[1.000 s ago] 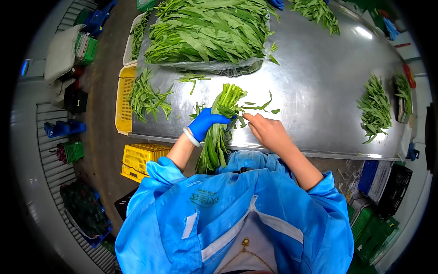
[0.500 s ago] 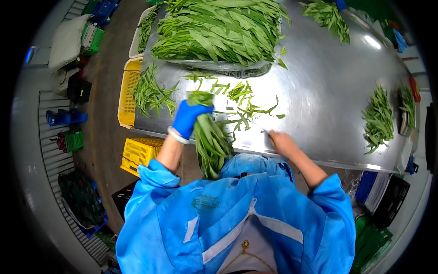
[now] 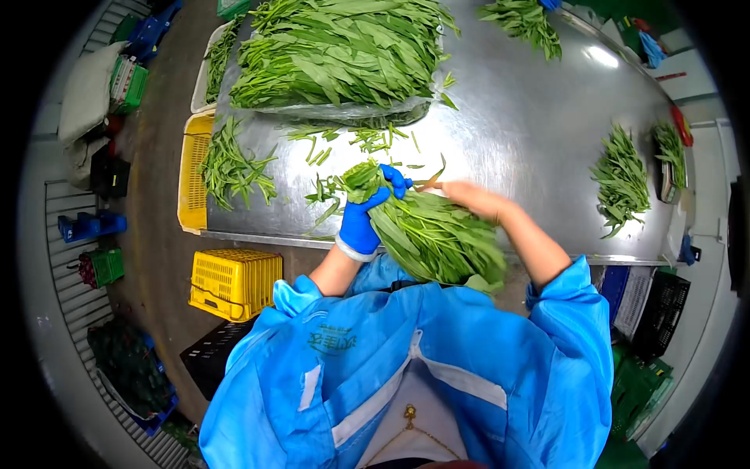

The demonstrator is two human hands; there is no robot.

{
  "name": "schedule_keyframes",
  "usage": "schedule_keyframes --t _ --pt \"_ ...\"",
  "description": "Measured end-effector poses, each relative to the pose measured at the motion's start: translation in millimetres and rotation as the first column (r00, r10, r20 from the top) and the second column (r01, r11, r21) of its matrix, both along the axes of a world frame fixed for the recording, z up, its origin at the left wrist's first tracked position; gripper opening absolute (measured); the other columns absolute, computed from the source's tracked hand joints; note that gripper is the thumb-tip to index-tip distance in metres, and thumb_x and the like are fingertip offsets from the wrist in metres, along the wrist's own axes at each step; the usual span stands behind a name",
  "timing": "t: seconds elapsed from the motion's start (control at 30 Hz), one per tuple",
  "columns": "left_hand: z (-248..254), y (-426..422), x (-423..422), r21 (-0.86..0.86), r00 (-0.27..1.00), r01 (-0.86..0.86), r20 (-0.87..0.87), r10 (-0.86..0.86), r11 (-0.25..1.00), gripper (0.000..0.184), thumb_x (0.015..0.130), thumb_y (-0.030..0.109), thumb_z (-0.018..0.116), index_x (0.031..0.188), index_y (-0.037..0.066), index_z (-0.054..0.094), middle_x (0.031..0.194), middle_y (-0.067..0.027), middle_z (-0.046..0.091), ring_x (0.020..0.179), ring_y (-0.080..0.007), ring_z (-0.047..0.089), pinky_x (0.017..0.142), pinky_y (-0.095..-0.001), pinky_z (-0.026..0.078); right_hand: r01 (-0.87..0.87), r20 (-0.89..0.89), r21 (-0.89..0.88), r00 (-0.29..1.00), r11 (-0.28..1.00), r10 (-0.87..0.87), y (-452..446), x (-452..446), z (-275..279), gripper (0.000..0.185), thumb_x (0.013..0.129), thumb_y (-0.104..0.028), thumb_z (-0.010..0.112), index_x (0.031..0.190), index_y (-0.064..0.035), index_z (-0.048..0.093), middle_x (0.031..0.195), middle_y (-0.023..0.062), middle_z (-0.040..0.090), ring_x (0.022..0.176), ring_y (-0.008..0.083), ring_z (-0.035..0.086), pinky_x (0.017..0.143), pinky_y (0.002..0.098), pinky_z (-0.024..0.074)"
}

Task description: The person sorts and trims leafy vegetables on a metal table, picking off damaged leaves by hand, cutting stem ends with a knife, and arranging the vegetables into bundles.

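My left hand [image 3: 366, 220], in a blue glove, is closed around a bunch of long-leaved greens [image 3: 437, 234]. The cut stem ends [image 3: 361, 178] point up and left, and the leaves fan down to the right over the table's near edge. My bare right hand [image 3: 473, 199] is at the upper side of the bunch, fingers drawn together beside a thin brownish-green leaf. What those fingers hold is not clear. Short cut stem pieces [image 3: 319, 152] lie on the metal table [image 3: 523, 156] beyond my hands.
A large pile of greens [image 3: 344, 55] sits on plastic at the back. Smaller heaps lie at left [image 3: 234, 164], far right [image 3: 623, 180] and top right [image 3: 525, 23]. Yellow crates [image 3: 195, 176] stand along the left side, one lower crate [image 3: 234, 281] below the table edge.
The bunch has swung from hanging downward to slanting right, with its leaves spread. My right hand has moved up and left relative to the table, against the bunch. The thin blade-like glint near it no longer shows.
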State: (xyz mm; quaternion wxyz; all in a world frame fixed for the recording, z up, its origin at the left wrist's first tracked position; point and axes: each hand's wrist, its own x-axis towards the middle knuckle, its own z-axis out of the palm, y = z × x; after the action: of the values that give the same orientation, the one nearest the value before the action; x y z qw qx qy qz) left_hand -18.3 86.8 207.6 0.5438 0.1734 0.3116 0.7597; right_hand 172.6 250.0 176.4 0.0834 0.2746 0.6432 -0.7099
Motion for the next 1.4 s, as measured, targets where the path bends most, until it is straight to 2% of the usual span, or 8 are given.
schedule_keyframes --t 0.13,0.3,0.6,0.77,0.93,1.0,1.07,1.4 --pt "-4 -8 -14 -0.050 0.999 -0.005 0.033 0.006 0.999 0.021 0.078 0.011 0.064 0.096 0.002 0.057 0.087 -0.0076 0.057 0.078 -0.0181 0.054 0.095 -0.0406 0.043 -0.034 -0.083 -0.417 0.997 0.908 -0.001 -51 34 25 0.084 0.085 -0.052 0.063 0.142 0.0023 0.034 0.141 0.0141 0.043 0.133 0.0226 0.037 0.111 0.0357 0.0292" --pt "-9 2 -11 -0.064 0.982 -0.100 0.156 0.109 0.993 0.020 0.079 0.010 0.061 0.097 0.002 0.056 0.088 -0.0069 0.057 0.078 -0.0176 0.053 0.096 -0.0380 0.041 -0.049 0.020 -0.076 0.999 0.996 0.051 -107 10 68 0.100 0.066 -0.011 0.081 0.146 0.0016 0.023 0.142 0.0159 0.042 0.129 0.0225 0.040 0.110 0.0333 0.0303" --pt "-69 -15 -52 -0.004 0.913 0.300 0.293 -0.285 0.954 0.061 0.087 0.023 0.066 0.139 0.004 0.040 0.136 -0.0107 0.050 0.124 -0.0249 0.050 0.107 -0.0393 0.039 0.088 -0.044 0.022 0.995 0.996 -0.087 -68 -4 65 0.085 0.063 -0.002 0.083 0.136 0.0000 0.040 0.127 0.0082 0.055 0.116 0.0168 0.050 0.102 0.0315 0.0380" --pt "-29 -25 -63 -0.579 0.646 0.501 -0.245 -0.723 0.643 0.035 0.082 0.019 0.072 0.112 0.002 0.066 0.104 -0.0126 0.069 0.089 -0.0177 0.065 0.079 -0.0319 0.053 0.070 0.064 0.337 0.993 0.939 -0.097 -55 -4 73 0.076 0.066 -0.004 0.081 0.132 -0.0010 0.044 0.114 0.0103 0.063 0.105 0.0188 0.058 0.096 0.0328 0.0443" --pt "-231 -28 -113 -0.572 0.164 -0.005 -0.809 -0.564 0.820 0.029 0.085 0.018 0.058 0.112 0.008 0.064 0.114 -0.0133 0.065 0.098 -0.0298 0.063 0.086 -0.0348 0.049 -0.122 0.362 0.484 0.929 0.866 -0.071 -27 16 -31 0.075 0.066 -0.005 0.079 0.133 -0.0039 0.046 0.107 0.0115 0.066 0.101 0.0182 0.061 0.091 0.0311 0.0467" --pt "-262 -38 -138 -0.528 0.495 -0.070 -0.755 -0.430 0.846 0.025 0.087 0.012 0.052 0.109 0.007 0.064 0.102 -0.0112 0.066 0.089 -0.0235 0.063 0.080 -0.0319 0.050 -0.381 0.569 0.681 0.813 0.626 -0.124 -21 24 -59 0.077 0.064 -0.005 0.078 0.134 -0.0044 0.046 0.103 0.0128 0.068 0.099 0.0208 0.063 0.089 0.0320 0.0483" --pt "-215 -46 -144 -0.627 0.930 -0.050 -0.314 -0.193 0.777 0.023 0.090 0.008 0.047 0.106 0.005 0.063 0.091 -0.0078 0.066 0.079 -0.0155 0.061 0.072 -0.0273 0.049 -0.034 0.179 0.619 0.979 0.785 -0.098 -15 39 -77 0.081 0.062 -0.006 0.076 0.136 -0.0048 0.044 0.096 0.0213 0.067 0.094 0.0346 0.065 0.081 0.0397 0.0510" --pt "-106 -9 -77 -0.309 0.950 0.308 0.053 -0.307 0.900 0.077 0.082 0.005 0.069 0.148 0.012 0.029 0.128 -0.0062 0.054 0.108 -0.0164 0.058 0.088 -0.0308 0.050 -0.228 0.314 0.625 0.949 0.747 0.027 -35 -22 39 0.079 0.064 0.002 0.070 0.135 -0.0182 0.044 0.099 0.0230 0.066 0.093 0.0404 0.063 0.079 0.0451 0.0506"
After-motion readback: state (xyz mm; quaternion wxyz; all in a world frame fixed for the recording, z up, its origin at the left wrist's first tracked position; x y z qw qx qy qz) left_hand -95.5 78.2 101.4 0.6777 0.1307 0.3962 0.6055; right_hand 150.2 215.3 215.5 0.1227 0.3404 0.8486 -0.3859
